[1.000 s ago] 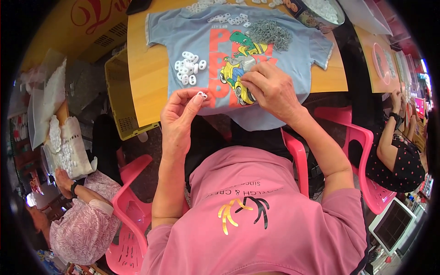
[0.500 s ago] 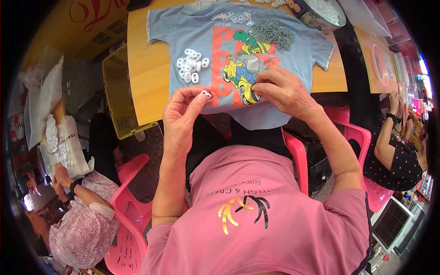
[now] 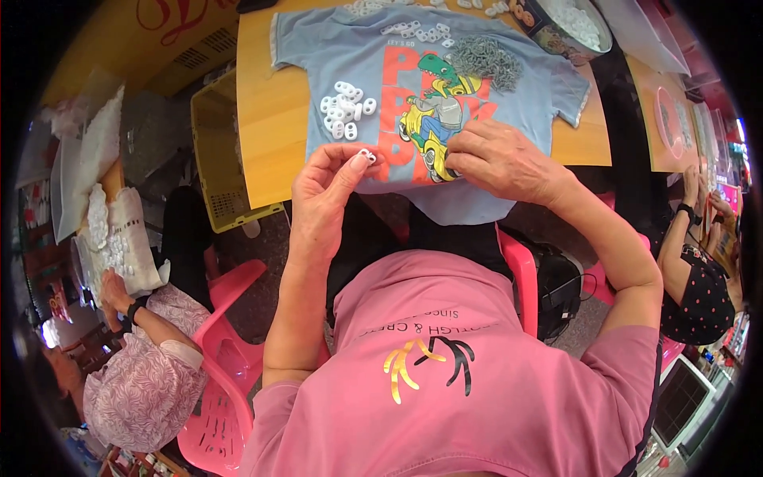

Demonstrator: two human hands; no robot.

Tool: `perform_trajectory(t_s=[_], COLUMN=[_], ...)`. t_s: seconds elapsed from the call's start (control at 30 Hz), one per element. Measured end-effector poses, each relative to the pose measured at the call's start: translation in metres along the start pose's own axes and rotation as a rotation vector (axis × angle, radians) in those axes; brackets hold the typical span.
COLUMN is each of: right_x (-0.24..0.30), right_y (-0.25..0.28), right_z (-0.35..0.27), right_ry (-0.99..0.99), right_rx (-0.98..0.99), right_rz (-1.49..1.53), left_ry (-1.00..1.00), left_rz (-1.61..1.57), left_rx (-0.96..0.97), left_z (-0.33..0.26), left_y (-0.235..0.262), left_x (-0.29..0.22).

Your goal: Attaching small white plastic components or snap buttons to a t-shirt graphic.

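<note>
Left hand (image 3: pixel 326 191) raised over near edge of wooden table (image 3: pixel 266 127), thumb and forefinger pinched on one small white plastic piece (image 3: pixel 366 155): flat, oval, two holes showing as dark dots, glossy. Long axis of piece roughly level across the view, pointing left to right, held just above hem area of light blue T-shirt (image 3: pixel 350 56) spread flat on table. Right hand (image 3: pixel 497 159) resting on shirt print, fingers curled down onto cartoon dinosaur-on-vehicle design (image 3: pixel 437 119); cannot tell whether anything is gripped under the fingertips. Loose heap of matching white pieces (image 3: pixel 343 107) lying on shirt, left of print, near left hand but apart from it. Second scatter of white pieces (image 3: pixel 417 33) near collar. Pile of grey metal bits (image 3: pixel 486 60) on shirt's right shoulder area. Round bowl (image 3: pixel 592 48) at far right corner of table, holding more white pieces. Yellow plastic crate (image 3: pixel 218 159) beside table on left, contents not clear. Pink plastic chair (image 3: pixel 226 374) lower left, a seated person in patterned top (image 3: pixel 139 381) next to it, sack of white pieces (image 3: pixel 111 238) just beyond.
</note>
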State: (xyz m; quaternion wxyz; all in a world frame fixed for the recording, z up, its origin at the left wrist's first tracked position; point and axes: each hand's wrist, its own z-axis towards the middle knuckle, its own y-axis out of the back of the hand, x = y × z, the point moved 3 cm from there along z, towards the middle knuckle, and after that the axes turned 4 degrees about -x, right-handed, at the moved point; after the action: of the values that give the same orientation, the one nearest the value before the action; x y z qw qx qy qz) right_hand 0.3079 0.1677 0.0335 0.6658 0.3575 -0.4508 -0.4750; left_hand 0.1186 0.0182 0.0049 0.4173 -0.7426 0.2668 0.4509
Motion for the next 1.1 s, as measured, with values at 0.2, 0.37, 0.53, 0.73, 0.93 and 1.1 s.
perform_trajectory(t_s=[0.2,0.37,0.53,0.73,0.93,1.1], right_x=[-0.003,-0.005,-0.003,-0.008,0.009,0.016], right_y=[0.005,0.005,0.009,0.021,-0.012,-0.013], right_z=[0.002,0.004,-0.001,-0.001,0.010,0.025], right_ry=[0.039,-0.021,-0.103,-0.347,-0.793,-0.791], right_rx=[0.117,0.256,0.196,-0.350,-0.648,-0.817], right_rz=[0.032,0.102,0.076,0.280,1.036,1.277], left_ry=[0.032,0.055,0.048,0.024,-0.023,-0.067], left_rz=[-0.010,-0.057,-0.061,0.021,0.023,0.029], left_rx=[0.003,0.002,0.001,0.014,0.072,0.094], left_z=[0.000,0.001,0.002,0.006,0.010,0.011], left_y=[-0.003,-0.002,-0.001,-0.015,-0.052,-0.067], left_x=[-0.006,-0.004,-0.002,-0.003,-0.012,-0.019])
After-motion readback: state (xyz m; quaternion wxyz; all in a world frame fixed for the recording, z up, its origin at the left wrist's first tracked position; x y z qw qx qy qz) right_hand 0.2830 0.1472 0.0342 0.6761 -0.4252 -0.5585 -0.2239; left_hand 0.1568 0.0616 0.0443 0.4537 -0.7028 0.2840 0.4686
